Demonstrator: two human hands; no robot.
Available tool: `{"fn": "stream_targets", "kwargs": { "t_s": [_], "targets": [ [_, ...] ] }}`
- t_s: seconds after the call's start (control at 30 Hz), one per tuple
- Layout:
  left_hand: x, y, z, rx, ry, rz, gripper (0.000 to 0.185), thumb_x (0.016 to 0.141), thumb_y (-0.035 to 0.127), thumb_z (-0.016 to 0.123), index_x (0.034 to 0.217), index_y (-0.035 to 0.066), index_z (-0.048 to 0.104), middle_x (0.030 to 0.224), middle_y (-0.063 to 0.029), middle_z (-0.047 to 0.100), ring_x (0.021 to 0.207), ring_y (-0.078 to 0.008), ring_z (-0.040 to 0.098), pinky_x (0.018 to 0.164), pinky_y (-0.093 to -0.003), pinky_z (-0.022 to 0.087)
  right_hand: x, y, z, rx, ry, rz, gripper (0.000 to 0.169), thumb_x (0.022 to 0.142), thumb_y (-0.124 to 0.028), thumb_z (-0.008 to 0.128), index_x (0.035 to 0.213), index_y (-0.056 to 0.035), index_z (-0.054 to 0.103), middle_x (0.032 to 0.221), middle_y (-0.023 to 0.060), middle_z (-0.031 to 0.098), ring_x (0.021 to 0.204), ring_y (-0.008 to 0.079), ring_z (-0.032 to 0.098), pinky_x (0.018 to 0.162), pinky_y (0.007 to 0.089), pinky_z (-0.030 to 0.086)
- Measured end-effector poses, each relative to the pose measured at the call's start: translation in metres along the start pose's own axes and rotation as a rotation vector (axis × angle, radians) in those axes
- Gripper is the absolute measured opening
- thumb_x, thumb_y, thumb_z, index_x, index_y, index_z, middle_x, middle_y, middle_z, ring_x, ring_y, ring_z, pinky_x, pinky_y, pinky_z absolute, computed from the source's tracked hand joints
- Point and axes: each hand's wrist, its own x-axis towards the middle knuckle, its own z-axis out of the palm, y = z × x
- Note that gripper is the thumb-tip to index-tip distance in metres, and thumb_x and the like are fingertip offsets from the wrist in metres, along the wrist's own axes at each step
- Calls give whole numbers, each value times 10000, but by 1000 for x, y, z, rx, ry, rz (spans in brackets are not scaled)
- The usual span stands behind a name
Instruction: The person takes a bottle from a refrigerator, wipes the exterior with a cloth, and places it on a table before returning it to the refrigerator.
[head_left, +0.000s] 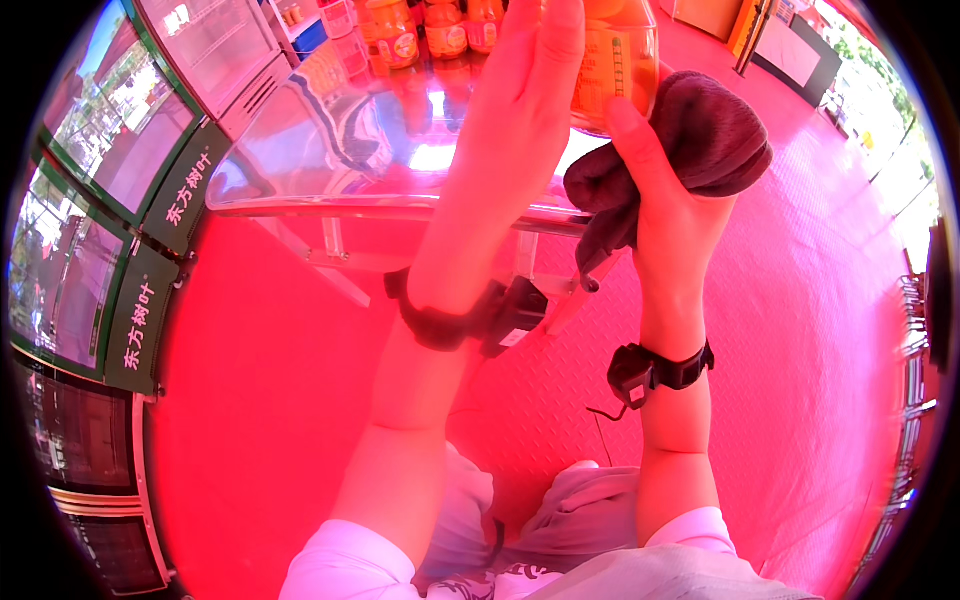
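Note:
Both of my hands reach forward over the near edge of a shiny metal table (300, 191). A glass jar (619, 64) with an orange label and orange contents is between them at the top of the view. My left hand (536, 67) lies along the jar's left side, its fingers cut off by the frame's upper edge. My right hand (664, 165) holds a dark folded cloth (709, 135), with the thumb on the jar's lower right side. Further back on the table stand several similar jars (394, 34) with orange contents.
Glass-door drink coolers (142, 120) line the left side, and a white cabinet (225, 52) stands behind them. Metal legs (334, 238) carry the table above a textured floor (540, 397). An orange and grey unit (795, 56) is at the back right.

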Motion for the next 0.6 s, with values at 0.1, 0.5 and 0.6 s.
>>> {"fn": "stream_targets", "kwargs": {
  "t_s": [0.1, 0.5, 0.6],
  "targets": [
    [0, 4, -3, -88, -66, -11, 406, 1074, 286, 460, 1323, -29, 515, 1220, -96, 641, 1064, -176, 638, 960, -288, 487, 3, 5, -1, -80, 11, -86, 263, 823, -87, 802, 957, 25, 606, 620, 26, 591, 505, 115, 629, 389, 214, 422],
    [0, 24, 4, -373, -229, -115, 592, 892, 176, 760, 1371, 20, 449, 1201, -102, 627, 1119, -204, 615, 949, -331, 513, 7, 42, -12, -446, 183, -416, 474, 728, -202, 880, 1080, -27, 615, 998, 31, 628, 856, 135, 646, 771, 291, 526],
    [1, 34, 5, -418, -298, -187, 653, 863, 166, 787, 1388, 18, 427, 1228, -116, 612, 1163, -218, 596, 976, -357, 509, 10, 46, -19, -532, 197, -457, 517, 737, -196, 869, 1144, -28, 598, 1056, 34, 607, 901, 137, 648, 778, 297, 530]
  ]
}}
